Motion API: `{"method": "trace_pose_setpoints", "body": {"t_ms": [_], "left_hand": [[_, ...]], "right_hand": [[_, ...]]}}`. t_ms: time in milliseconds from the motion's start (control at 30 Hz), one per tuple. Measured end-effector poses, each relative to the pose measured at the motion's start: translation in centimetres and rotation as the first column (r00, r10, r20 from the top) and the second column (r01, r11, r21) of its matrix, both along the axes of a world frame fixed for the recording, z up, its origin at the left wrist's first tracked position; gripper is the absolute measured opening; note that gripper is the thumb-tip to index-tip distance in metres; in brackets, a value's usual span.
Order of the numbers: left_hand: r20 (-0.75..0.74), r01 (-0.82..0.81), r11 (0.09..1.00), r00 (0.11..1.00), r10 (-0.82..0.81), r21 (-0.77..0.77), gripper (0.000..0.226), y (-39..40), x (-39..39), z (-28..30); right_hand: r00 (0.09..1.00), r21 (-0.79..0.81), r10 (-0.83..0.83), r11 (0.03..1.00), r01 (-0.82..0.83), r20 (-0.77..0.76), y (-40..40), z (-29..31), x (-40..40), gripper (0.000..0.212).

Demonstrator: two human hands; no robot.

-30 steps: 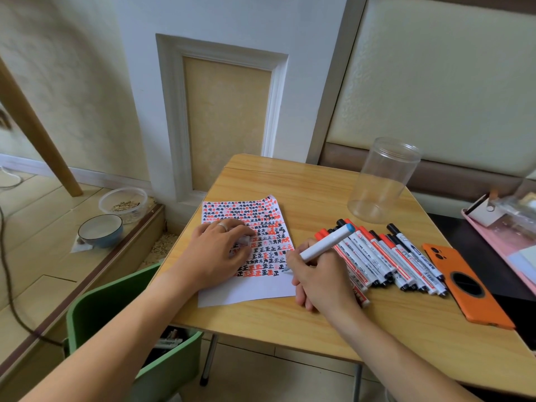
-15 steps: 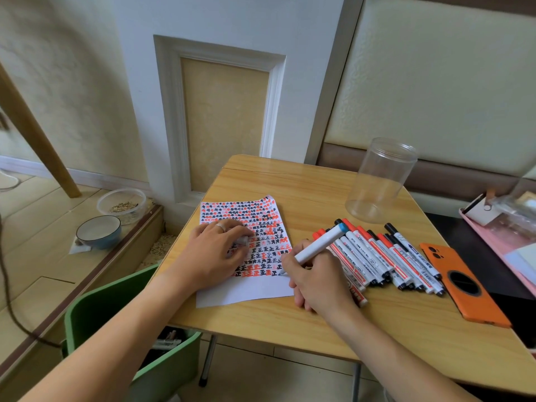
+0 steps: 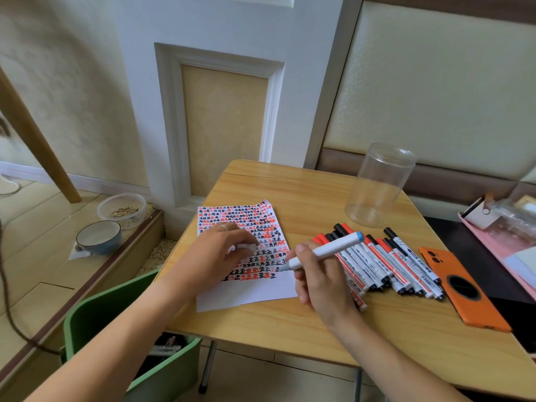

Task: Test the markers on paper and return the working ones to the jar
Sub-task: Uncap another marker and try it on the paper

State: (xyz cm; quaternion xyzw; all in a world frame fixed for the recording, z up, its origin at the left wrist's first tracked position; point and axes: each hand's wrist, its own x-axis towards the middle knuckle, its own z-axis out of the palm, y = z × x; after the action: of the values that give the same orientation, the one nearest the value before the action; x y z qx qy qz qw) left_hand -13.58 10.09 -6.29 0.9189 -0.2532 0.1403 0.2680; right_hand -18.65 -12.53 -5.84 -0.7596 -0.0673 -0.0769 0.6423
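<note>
Head view: right hand [image 3: 322,281] gripping blue-ended marker [image 3: 324,250], nib now at the last inked row near the paper's [image 3: 246,297] right edge, a touch further along than before, so testing continues. Long axis slanted, nib down-left, tail toward empty jar [image 3: 377,184]. Left hand [image 3: 220,253] pinning paper, pinching a cap.

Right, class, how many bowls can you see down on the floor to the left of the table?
2. A clear plastic bowl holding seeds sits nearer the wall. A blue ceramic bowl sits just in front of it. Others may be hidden outside the view.
</note>
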Motion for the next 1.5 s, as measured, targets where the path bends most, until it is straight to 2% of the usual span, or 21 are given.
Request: {"method": "trace_pose_setpoints", "body": {"t_ms": [133,533,767,900,967,1033,1167,1333,1500], "left_hand": [[-0.038,0.100,0.995,0.994,-0.101,-0.019,0.019,-0.5,-0.4,0.3],[-0.073,0.217,0.970,0.972,-0.225,-0.105,0.022,-1.7,-1.5,0.7],[-0.122,0.243,0.950,0.955,-0.269,-0.195,0.010,-1.8,-1.5,0.6],[-0.113,0.207,0.963,0.967,-0.229,-0.174,0.019,-1.3,-1.2,0.9],[-0.134,0.172,0.972,0.972,-0.193,-0.158,0.021,-0.5,-0.8,0.9],[-0.161,0.144,0.967,0.970,-0.180,-0.211,0.022,0.1,-0.8,1.1],[-0.213,0.132,0.886,0.945,-0.248,-0.445,0.016,-0.5,-1.5,1.6],[-0.253,0.079,0.864,0.939,-0.232,-0.498,0.024,-1.4,-1.8,1.4],[-0.326,0.093,0.825,0.889,-0.320,-0.557,0.011,-1.2,-1.8,1.3]], "right_hand": [[0.998,0.072,0.039,0.997,-0.042,0.039,-0.2,0.0,-0.1,0.013],[0.990,0.000,0.109,0.994,-0.110,0.087,0.0,-0.1,0.0,0.010],[0.987,0.031,0.155,0.987,-0.156,0.031,-0.2,0.1,0.1,0.008],[0.993,0.170,0.115,0.979,-0.116,0.018,-0.2,0.2,0.1,0.026],[0.998,0.223,0.055,0.973,-0.059,0.024,-0.5,0.2,0.2,0.026],[0.998,0.201,0.037,0.978,-0.047,0.052,-0.8,0.1,0.3,0.016],[0.993,0.102,0.109,0.988,-0.112,0.036,-0.5,-0.1,0.3,0.006],[0.992,-0.112,0.123,0.986,-0.119,0.023,-0.2,-0.4,0.3,0.011],[0.985,-0.153,0.164,0.976,-0.155,0.047,-0.3,0.1,0.0,0.005]]}}
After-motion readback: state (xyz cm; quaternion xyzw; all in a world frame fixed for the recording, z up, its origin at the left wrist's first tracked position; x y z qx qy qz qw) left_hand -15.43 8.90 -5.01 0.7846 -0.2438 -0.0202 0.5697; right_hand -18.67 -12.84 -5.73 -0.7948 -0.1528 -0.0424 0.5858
